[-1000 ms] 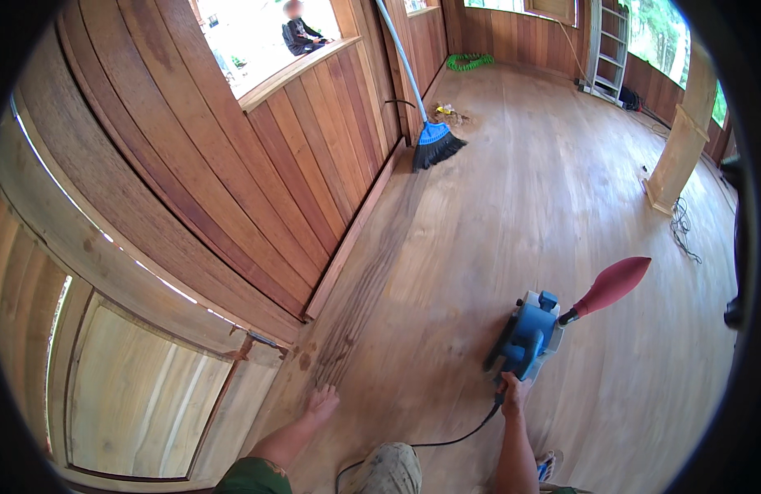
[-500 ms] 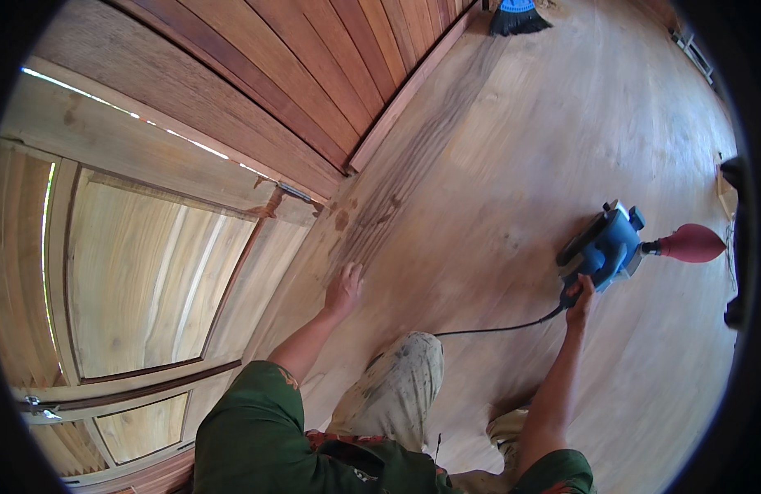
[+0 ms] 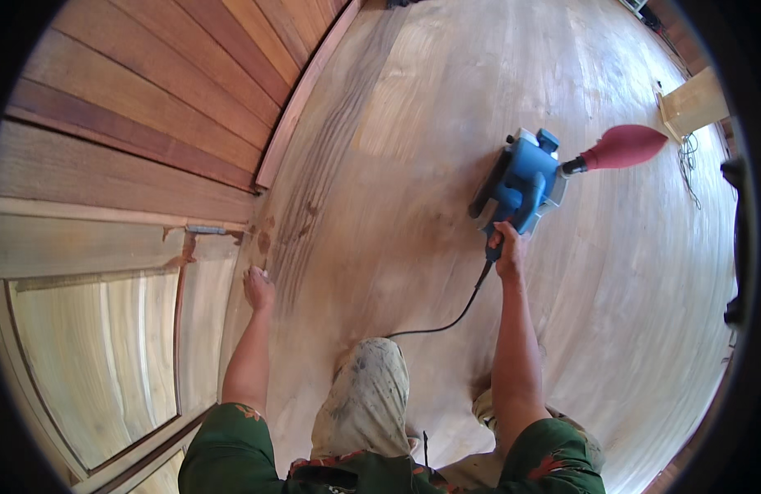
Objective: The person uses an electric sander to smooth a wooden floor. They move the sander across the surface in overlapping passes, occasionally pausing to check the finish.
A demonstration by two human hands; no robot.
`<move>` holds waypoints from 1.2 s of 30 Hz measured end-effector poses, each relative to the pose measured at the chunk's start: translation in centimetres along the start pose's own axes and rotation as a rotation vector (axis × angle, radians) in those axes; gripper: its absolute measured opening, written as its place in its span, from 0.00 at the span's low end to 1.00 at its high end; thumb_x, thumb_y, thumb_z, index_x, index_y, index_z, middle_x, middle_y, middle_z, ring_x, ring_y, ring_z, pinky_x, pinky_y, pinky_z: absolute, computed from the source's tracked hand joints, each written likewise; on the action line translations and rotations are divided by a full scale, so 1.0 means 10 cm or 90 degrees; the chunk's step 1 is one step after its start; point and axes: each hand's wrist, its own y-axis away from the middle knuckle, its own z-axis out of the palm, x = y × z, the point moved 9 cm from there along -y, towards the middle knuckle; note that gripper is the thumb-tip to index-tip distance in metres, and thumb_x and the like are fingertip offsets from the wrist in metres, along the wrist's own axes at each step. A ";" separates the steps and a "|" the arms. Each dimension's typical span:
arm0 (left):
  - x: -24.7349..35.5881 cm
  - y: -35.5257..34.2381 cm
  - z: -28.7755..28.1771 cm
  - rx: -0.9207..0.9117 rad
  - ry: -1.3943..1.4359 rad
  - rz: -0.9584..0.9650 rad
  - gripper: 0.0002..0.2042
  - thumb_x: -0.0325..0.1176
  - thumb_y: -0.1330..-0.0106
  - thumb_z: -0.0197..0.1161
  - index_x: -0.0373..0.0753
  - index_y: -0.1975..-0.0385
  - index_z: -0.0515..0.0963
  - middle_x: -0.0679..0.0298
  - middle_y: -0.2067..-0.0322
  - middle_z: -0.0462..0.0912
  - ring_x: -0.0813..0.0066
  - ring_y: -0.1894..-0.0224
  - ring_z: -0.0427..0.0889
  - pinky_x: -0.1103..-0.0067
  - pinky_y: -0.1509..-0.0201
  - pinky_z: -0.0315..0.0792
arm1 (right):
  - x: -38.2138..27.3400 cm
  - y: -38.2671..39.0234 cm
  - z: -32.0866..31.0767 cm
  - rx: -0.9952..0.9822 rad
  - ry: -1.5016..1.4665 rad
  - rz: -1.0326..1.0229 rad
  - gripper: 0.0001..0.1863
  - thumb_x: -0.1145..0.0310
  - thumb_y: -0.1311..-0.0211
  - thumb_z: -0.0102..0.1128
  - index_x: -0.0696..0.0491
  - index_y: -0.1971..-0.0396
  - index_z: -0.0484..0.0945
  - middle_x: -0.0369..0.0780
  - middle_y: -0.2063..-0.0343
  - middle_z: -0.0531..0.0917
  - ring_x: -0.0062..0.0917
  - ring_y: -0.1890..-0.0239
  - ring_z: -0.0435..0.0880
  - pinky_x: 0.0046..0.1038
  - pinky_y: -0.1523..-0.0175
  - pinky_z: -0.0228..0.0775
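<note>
A blue belt sander [image 3: 525, 185] with a red dust bag [image 3: 626, 148] is in my right hand [image 3: 511, 249], whose fingers wrap round its rear handle. The sander tilts, its dark belt side facing left; whether it touches the floor I cannot tell. From the handle a black cord [image 3: 459, 319] curves back toward my knee. My left hand [image 3: 259, 288] is low over the wooden floor beside the door panel, its fingers drawn together; what they hold, if anything, is too small to make out. Dark brown stains [image 3: 263, 241] mark the floor just beyond it.
A pale framed wooden panel [image 3: 100, 346] with a metal hinge [image 3: 206, 230] lies along the left. Beyond it stand reddish boards [image 3: 175, 90] edged by a raised strip [image 3: 302, 90]. At the far right are a light wooden block [image 3: 695, 103] and a loose dark cable [image 3: 688, 169].
The view has swung, so most things sit farther left in it. The sander, still in my right hand, is farther forward. The blue broom at the far end has left the view.
</note>
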 end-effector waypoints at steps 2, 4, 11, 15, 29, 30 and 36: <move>0.26 0.15 -0.12 -0.031 0.013 -0.031 0.05 0.30 0.28 0.62 0.40 0.63 0.73 0.58 0.65 0.81 0.56 0.61 0.83 0.59 0.57 0.77 | 0.06 -0.04 -0.04 0.001 0.028 0.043 0.07 0.72 0.44 0.66 0.53 0.72 0.75 0.35 0.85 0.74 0.22 0.85 0.72 0.26 0.78 0.64; 0.78 0.37 -0.24 -0.085 0.397 -0.036 0.04 0.29 0.25 0.59 0.41 0.64 0.72 0.64 0.73 0.80 0.70 0.72 0.82 0.67 0.69 0.77 | 0.10 -0.04 -0.05 -0.021 0.039 0.053 0.07 0.71 0.44 0.66 0.54 0.74 0.75 0.34 0.85 0.74 0.22 0.85 0.72 0.27 0.78 0.63; 3.28 0.22 -2.38 0.119 0.519 0.294 0.04 0.30 0.26 0.59 0.37 0.60 0.73 0.48 0.72 0.79 0.46 0.66 0.85 0.62 0.66 0.75 | 0.04 0.21 -0.39 0.019 0.143 0.023 0.06 0.69 0.49 0.65 0.52 0.79 0.76 0.34 0.87 0.73 0.21 0.89 0.70 0.26 0.81 0.62; 4.46 -0.02 -4.57 0.537 0.177 0.598 0.09 0.30 0.22 0.53 0.39 0.50 0.77 0.52 0.63 0.85 0.49 0.61 0.87 0.61 0.63 0.82 | -0.09 0.23 -0.13 -0.063 0.089 -0.033 0.08 0.69 0.51 0.66 0.52 0.81 0.75 0.34 0.87 0.74 0.21 0.88 0.72 0.26 0.80 0.64; 5.36 -0.97 -5.88 0.359 -0.504 0.170 0.27 0.53 0.19 0.46 0.39 0.33 0.74 0.51 0.39 0.81 0.64 0.26 0.67 0.52 0.17 0.22 | -0.08 -0.22 -0.11 -0.089 0.236 0.014 0.09 0.68 0.52 0.64 0.58 0.79 0.78 0.34 0.84 0.76 0.19 0.80 0.73 0.31 0.72 0.65; 5.33 -0.96 -5.87 0.376 -0.500 0.183 0.28 0.53 0.19 0.47 0.38 0.32 0.73 0.49 0.37 0.79 0.63 0.24 0.64 0.52 0.17 0.23 | -0.08 -0.18 -0.07 -0.102 0.210 0.024 0.09 0.68 0.53 0.64 0.58 0.79 0.78 0.33 0.84 0.76 0.19 0.79 0.73 0.31 0.72 0.65; 4.90 -0.73 -5.40 0.598 -0.312 0.406 0.30 0.43 0.21 0.52 0.37 0.24 0.61 0.47 0.21 0.52 0.51 0.19 0.51 0.57 0.16 0.44 | -0.03 0.24 0.14 -0.124 0.218 0.020 0.10 0.66 0.53 0.63 0.59 0.78 0.78 0.35 0.84 0.76 0.20 0.79 0.72 0.33 0.72 0.65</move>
